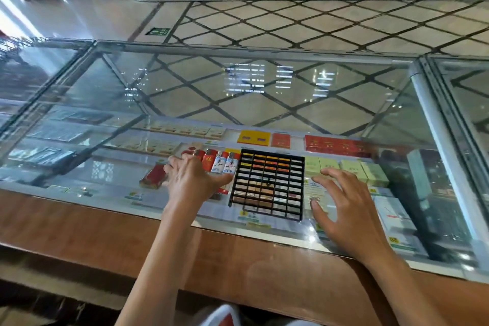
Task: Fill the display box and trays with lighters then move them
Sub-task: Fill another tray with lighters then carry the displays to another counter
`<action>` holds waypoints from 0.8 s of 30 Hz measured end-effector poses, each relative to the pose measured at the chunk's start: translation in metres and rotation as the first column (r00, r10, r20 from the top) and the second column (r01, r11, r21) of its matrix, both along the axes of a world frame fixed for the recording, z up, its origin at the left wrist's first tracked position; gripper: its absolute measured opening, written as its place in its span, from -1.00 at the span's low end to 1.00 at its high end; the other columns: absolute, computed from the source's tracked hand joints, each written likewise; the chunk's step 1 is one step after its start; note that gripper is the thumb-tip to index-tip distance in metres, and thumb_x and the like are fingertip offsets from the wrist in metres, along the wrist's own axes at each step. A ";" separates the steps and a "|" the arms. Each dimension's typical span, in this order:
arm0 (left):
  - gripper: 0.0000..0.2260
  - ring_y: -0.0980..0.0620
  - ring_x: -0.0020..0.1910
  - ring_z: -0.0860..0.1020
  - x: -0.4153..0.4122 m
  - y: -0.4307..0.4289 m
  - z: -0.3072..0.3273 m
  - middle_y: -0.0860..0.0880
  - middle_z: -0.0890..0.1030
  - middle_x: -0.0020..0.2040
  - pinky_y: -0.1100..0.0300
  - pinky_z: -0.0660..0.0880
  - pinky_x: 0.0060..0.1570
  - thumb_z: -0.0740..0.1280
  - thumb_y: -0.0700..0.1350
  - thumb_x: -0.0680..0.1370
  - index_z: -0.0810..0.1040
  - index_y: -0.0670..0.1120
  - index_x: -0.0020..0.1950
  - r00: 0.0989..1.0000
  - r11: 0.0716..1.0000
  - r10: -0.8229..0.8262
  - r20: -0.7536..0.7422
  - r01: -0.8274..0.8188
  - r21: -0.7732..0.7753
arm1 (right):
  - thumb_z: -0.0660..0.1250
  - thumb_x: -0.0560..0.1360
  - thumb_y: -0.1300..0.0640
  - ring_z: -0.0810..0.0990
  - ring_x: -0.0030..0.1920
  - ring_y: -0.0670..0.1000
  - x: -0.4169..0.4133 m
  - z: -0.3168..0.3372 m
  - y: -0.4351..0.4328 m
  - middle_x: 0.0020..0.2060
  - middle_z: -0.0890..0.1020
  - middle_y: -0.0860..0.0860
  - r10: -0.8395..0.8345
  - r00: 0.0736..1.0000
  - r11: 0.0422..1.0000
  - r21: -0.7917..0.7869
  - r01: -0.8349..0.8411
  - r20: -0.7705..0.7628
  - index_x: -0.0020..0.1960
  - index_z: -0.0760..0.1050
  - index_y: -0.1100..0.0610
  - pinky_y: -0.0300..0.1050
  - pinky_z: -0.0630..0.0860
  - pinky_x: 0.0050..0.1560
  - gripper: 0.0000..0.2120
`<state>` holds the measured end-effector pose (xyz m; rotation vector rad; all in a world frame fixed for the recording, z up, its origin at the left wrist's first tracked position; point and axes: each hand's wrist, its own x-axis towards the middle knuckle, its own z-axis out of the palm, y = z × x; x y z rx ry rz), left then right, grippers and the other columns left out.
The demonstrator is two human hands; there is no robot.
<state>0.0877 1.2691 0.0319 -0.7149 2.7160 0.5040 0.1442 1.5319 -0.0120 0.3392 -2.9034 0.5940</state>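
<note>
A black grid tray [267,184] is seen at the lower centre of the frame on the glass surface [238,92]. A row of red and white lighters [219,164] is laid just left of it, partly covered by the left hand [190,180]. The right hand [344,209] is held with fingers spread at the tray's right.

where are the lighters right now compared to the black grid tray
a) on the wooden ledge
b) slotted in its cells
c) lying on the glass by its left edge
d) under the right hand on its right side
c: the lighters lie in a row on the glass counter just left of the black grid tray, partly under the left hand, and no lighters stand in the tray's cells.
</note>
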 end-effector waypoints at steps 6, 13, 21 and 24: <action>-0.08 -0.29 0.44 0.11 -0.010 0.014 0.003 -0.34 0.14 0.45 -0.22 0.26 0.27 0.50 0.18 0.34 0.17 -0.36 0.43 0.997 0.998 0.031 0.077 -0.026 -0.060 | 0.12 0.45 -0.10 0.36 0.23 0.03 -0.002 0.000 -0.001 0.18 0.51 0.08 -0.001 1.000 1.000 -0.005 0.001 -0.004 0.19 0.51 0.14 -0.16 0.17 0.28 -0.55; -0.49 -0.23 0.21 0.39 -0.013 0.018 -0.006 -0.26 0.44 0.20 -0.08 0.39 0.16 0.42 -0.08 0.45 0.37 -0.31 0.28 0.998 0.997 0.025 -0.063 -0.030 -0.065 | 0.12 0.45 -0.11 0.40 0.24 0.05 -0.002 -0.001 -0.002 0.18 0.52 0.07 -0.004 1.000 1.000 -0.023 0.004 -0.010 0.19 0.51 0.12 -0.05 0.25 0.26 -0.55; -0.84 0.00 -0.32 0.54 -0.007 -0.009 -0.002 -0.07 0.58 -0.25 0.14 0.49 -0.30 0.41 -0.14 0.48 0.54 -0.20 -0.04 0.955 0.962 0.042 -0.293 0.040 0.268 | 0.12 0.46 -0.09 0.39 0.22 0.04 -0.001 0.000 -0.003 0.17 0.52 0.07 0.005 1.000 0.999 -0.049 -0.005 -0.006 0.18 0.52 0.14 0.01 0.34 0.23 -0.56; -0.81 0.11 -0.36 0.63 0.006 -0.017 0.012 -0.06 0.68 -0.28 0.33 0.50 -0.40 0.44 -0.10 0.41 0.59 -0.21 -0.11 0.967 0.586 0.163 -0.194 0.063 0.808 | 0.13 0.46 -0.09 0.43 0.23 0.07 0.000 0.001 -0.003 0.18 0.52 0.07 0.013 1.000 0.999 -0.052 -0.012 0.005 0.19 0.52 0.15 0.02 0.34 0.24 -0.56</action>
